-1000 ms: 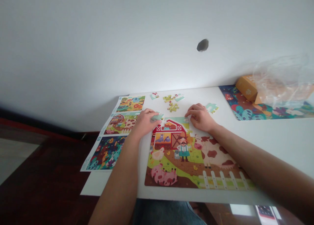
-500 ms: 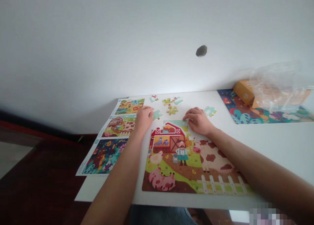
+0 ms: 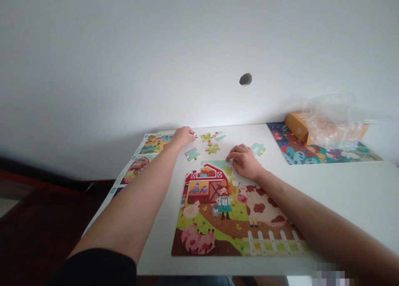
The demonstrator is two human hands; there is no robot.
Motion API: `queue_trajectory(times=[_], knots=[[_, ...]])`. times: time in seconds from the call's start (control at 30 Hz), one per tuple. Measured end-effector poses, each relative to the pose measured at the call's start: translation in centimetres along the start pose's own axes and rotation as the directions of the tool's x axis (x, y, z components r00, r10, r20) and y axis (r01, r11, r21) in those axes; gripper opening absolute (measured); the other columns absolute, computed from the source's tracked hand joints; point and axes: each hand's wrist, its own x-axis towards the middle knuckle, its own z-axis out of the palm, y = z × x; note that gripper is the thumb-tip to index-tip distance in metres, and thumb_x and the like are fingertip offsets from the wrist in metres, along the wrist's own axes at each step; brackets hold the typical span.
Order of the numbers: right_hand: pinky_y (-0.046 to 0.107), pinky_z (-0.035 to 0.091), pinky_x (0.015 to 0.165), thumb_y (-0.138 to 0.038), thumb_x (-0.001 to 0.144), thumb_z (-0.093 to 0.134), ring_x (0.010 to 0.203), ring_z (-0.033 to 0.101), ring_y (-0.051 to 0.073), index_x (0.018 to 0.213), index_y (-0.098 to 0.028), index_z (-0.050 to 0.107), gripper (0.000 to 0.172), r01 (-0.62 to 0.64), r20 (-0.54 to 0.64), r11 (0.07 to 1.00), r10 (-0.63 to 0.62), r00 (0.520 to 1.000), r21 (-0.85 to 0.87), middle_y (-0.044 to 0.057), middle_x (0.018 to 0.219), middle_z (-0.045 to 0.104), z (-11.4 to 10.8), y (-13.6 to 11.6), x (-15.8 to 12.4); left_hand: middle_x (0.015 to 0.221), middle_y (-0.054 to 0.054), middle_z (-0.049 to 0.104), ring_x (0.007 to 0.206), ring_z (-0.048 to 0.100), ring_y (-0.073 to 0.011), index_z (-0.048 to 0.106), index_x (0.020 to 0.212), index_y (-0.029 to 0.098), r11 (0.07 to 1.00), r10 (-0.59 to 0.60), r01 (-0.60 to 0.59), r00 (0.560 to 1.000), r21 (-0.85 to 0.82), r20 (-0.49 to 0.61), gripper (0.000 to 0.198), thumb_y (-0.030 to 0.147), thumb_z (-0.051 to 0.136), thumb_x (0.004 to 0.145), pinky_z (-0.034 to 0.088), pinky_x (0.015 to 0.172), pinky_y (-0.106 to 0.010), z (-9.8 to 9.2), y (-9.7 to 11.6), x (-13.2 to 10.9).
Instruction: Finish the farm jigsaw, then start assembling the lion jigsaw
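Note:
A farm jigsaw puzzle (image 3: 224,211) with a red barn, a cow and a pig lies partly assembled on the white table (image 3: 343,190). My left hand (image 3: 183,135) reaches to the far edge and pinches a small red-and-white piece (image 3: 193,134). My right hand (image 3: 245,161) rests with curled fingers on the puzzle's upper edge by the barn roof. A pale green piece (image 3: 192,154) lies loose between my hands. Several more loose pieces (image 3: 213,141) lie beyond, and another one (image 3: 258,149) sits to the right of my right hand.
A sheet of printed puzzle pictures (image 3: 140,161) lies at the table's left edge. At the back right an orange box (image 3: 297,126) and a clear plastic bag (image 3: 333,119) sit on a dark finished puzzle (image 3: 289,151). A white wall stands behind the table.
My left hand let go of the pale green piece and stretched to the far edge onto a red-and-white piece. My right hand stayed on the puzzle's top. The camera tilted up and shifted.

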Motion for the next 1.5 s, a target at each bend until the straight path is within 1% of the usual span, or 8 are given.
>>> queue_trajectory(times=[0.3,0.47,0.6,0.77,0.97,1.2,1.37,1.5], knots=[[0.041,0.04,0.087,-0.004,0.07,0.052,0.096,0.052,0.024,0.093,-0.023,0.074,0.037,0.006,-0.004,1.0,-0.006,1.0,-0.004,0.007,0.099,0.065,0.4,0.4,-0.1,0.082,-0.01,0.075,0.085,0.069,-0.0295,0.072,0.078,0.016,0.984,-0.104,0.103,0.995,-0.147,0.0,0.028,0.026,0.082,0.054,0.051,0.074,-0.034,-1.1,-0.4,-1.9],[0.041,0.04,0.087,-0.004,0.07,0.051,0.096,0.052,0.024,0.092,-0.023,0.074,0.036,-0.003,-0.007,1.0,0.003,1.0,0.0,0.007,0.098,0.064,0.3,0.5,-0.1,0.093,-0.008,0.074,0.079,0.069,-0.0217,0.07,0.095,0.014,0.927,-0.13,0.099,0.99,-0.361,-0.061,0.03,0.03,0.073,0.069,0.053,0.066,-0.029,-2.4,0.2,-6.0],[0.04,0.041,0.087,-0.004,0.07,0.051,0.095,0.052,0.024,0.092,-0.023,0.074,0.036,-0.001,-0.018,1.0,0.001,1.0,0.01,0.007,0.098,0.064,0.3,0.5,0.0,0.081,-0.008,0.071,0.06,0.065,-0.0161,0.068,0.086,0.012,0.648,0.035,0.089,0.989,-0.757,0.146,0.037,0.044,0.075,0.07,0.052,0.053,-0.026,-2.0,-0.2,-11.0],[0.04,0.042,0.086,-0.004,0.071,0.052,0.094,0.053,0.024,0.091,-0.024,0.074,0.036,-0.007,-0.013,1.0,0.008,1.0,0.017,0.007,0.098,0.065,0.4,0.6,0.2,0.079,-0.006,0.071,0.058,0.068,-0.0173,0.063,0.09,0.014,0.617,-0.116,0.143,0.989,-0.774,0.091,0.039,0.046,0.076,0.071,0.052,0.045,-0.024,0.3,-0.4,-13.2],[0.04,0.042,0.086,-0.005,0.071,0.052,0.094,0.052,0.024,0.091,-0.023,0.074,0.035,-0.008,-0.017,1.0,0.008,1.0,0.009,0.007,0.098,0.065,0.5,0.7,0.1,0.084,-0.005,0.068,0.062,0.069,-0.0176,0.056,0.092,0.016,0.66,-0.095,0.092,0.995,-0.746,0.039,0.031,0.041,0.069,0.077,0.053,0.047,-0.024,0.5,-0.5,-12.8],[0.039,0.042,0.086,-0.005,0.071,0.053,0.094,0.052,0.024,0.091,-0.023,0.074,0.035,-0.02,-0.017,1.0,0.02,1.0,0.007,0.007,0.097,0.065,0.7,1.0,0.2,0.062,0.004,0.057,0.053,0.056,-0.0135,0.053,0.112,0.018,0.769,0.127,-0.123,0.991,-0.628,-0.039,0.035,0.037,0.06,0.084,0.043,0.052,-0.023,-1.5,-1.6,-14.3],[0.039,0.043,0.087,-0.005,0.072,0.053,0.095,0.053,0.024,0.091,-0.023,0.075,0.035,-0.027,-0.015,1.0,0.027,1.0,0.0,0.007,0.098,0.065,0.7,0.9,0.2,0.066,0.004,0.053,0.059,0.052,-0.0132,0.055,0.128,0.02,0.822,0.346,-0.278,0.937,-0.497,0.048,0.04,0.03,0.049,0.089,0.04,0.06,-0.024,-2.4,-1.0,-15.1],[0.039,0.043,0.087,-0.005,0.072,0.052,0.094,0.053,0.024,0.092,-0.023,0.075,0.035,-0.026,-0.022,1.0,0.026,0.999,0.012,0.007,0.097,0.065,0.5,0.8,0.3,0.064,0.005,0.055,0.06,0.05,-0.0134,0.056,0.123,0.018,0.85,0.353,-0.319,0.936,-0.42,0.005,0.037,0.031,0.054,0.088,0.04,0.064,-0.025,-2.1,-0.9,-15.1]])
